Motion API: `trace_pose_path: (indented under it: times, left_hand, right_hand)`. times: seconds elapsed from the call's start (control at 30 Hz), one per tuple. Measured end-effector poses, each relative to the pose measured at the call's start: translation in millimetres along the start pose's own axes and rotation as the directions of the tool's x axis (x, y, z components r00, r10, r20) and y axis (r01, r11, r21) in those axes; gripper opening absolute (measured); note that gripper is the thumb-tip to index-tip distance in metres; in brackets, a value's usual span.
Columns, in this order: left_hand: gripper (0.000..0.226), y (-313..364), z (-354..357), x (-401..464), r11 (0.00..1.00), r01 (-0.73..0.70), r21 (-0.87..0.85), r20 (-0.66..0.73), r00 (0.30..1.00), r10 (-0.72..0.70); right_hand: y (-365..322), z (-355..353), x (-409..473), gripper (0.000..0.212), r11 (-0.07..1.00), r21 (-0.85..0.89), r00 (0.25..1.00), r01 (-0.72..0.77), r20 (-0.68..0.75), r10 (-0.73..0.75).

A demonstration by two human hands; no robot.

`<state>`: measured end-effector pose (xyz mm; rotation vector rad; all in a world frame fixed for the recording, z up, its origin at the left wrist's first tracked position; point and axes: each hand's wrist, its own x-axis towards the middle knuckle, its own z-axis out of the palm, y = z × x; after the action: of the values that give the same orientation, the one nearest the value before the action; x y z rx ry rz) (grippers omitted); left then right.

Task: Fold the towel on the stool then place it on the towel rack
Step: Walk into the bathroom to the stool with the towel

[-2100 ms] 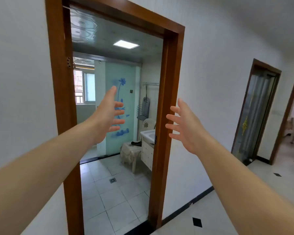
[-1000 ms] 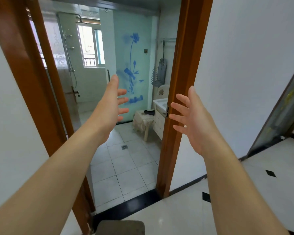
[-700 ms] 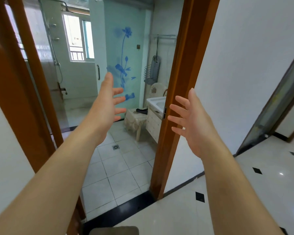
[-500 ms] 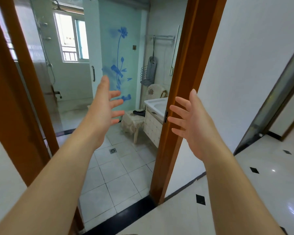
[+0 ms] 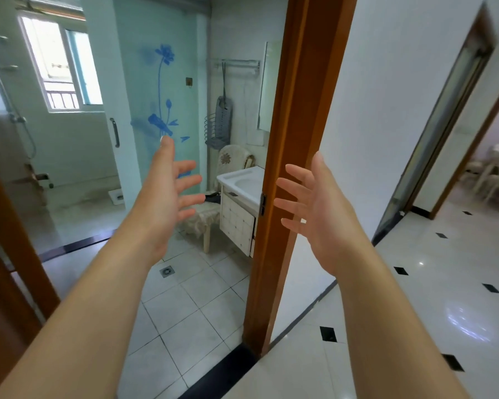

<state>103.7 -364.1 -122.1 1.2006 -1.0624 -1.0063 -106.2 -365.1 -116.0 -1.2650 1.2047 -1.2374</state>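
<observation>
Through a bathroom doorway I see a stool (image 5: 202, 223) with a lacy beige cover, standing left of the sink cabinet. A dark towel (image 5: 213, 197) lies on its seat, mostly hidden by my fingers. A metal towel rack (image 5: 236, 64) is fixed high on the far wall. My left hand (image 5: 167, 194) is raised in front of the doorway, fingers spread, holding nothing. My right hand (image 5: 314, 208) is raised beside the door frame, also spread and empty. Both hands are well short of the stool.
A brown wooden door frame (image 5: 294, 168) stands between my hands. A white sink (image 5: 245, 182) on a cabinet sits right of the stool. A glass shower door (image 5: 156, 96) with a blue flower is at the back. A grey basket (image 5: 219, 125) hangs below the rack. A dark threshold (image 5: 219, 370) crosses the floor.
The view has moved closer to the doorway and turned left, showing more of the bathroom. Both hands stay raised and spread, empty throughout.
</observation>
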Motion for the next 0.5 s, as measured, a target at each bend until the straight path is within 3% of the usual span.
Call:
trace_pose_path:
  times: [0.5]
  left_hand:
    - [0.077, -14.7, 42.9, 86.0, 0.998, -0.014, 0.055, -0.014, 1.000, 0.015]
  right_hand:
    - [18.7, -21.2, 98.9, 0.065, 1.000, -0.007, 1.000, 0.003, 0.031, -0.003]
